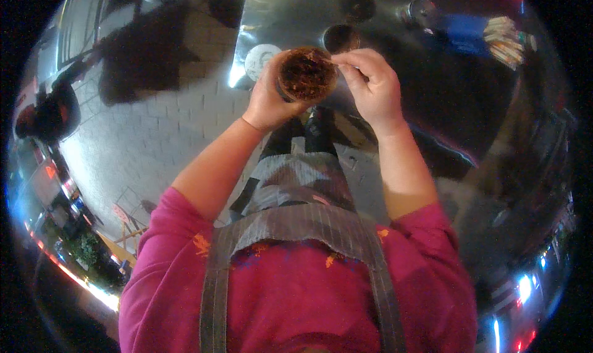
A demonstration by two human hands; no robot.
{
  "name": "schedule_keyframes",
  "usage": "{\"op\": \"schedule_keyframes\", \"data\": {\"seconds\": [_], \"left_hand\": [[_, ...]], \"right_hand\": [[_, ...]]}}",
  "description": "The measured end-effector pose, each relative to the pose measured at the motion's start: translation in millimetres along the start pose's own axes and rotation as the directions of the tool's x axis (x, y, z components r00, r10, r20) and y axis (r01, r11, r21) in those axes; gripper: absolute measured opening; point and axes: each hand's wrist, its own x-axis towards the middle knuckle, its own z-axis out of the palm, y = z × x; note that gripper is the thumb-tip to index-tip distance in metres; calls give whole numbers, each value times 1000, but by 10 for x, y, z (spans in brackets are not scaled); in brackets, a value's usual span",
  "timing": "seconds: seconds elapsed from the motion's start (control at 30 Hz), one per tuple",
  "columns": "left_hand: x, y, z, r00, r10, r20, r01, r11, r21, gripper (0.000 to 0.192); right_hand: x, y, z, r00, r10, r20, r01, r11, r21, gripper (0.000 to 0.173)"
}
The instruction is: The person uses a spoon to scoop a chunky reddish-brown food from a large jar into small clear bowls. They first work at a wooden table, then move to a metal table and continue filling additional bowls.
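Observation:
My left hand (270, 98) is wrapped around a round, open container (308, 74) filled with dark brown, clumpy contents. Its material cannot be told. At the container's right rim, my right hand (373, 81) has thumb and forefinger pinched together on something small and thin, too blurred to name. Beyond the container, a dark round bowl or cup (341, 38) stands on a shiny metal table (287, 10). A round white lid or disc (260, 62) bearing a mark lies just left of the container, close to my left hand.
Farther right are a glass or metal jar (420, 12), a blue object (465, 34) and a stack of pale, flat items (504, 42). Another dark round thing (356, 5) is at the back. The table's edge (236, 51) runs left of my hands, above a paved floor (194, 116).

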Motion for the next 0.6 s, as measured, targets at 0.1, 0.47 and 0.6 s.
{"op": "schedule_keyframes", "data": {"seconds": [0.1,0.47,0.6], "left_hand": [[40,-10,12,1000,12,26,-13,999,36,78],[207,82,81,993,85,-88,-73,989,132,78],[227,100,93,996,64,-55,-53,981,187,84]], "right_hand": [[10,97,40,999,46,-19,-46,999,-25,9],[-70,169,175,706,701,103,-659,597,458,15],[-92,150,195,641,747,176,-682,450,577,16]]}}
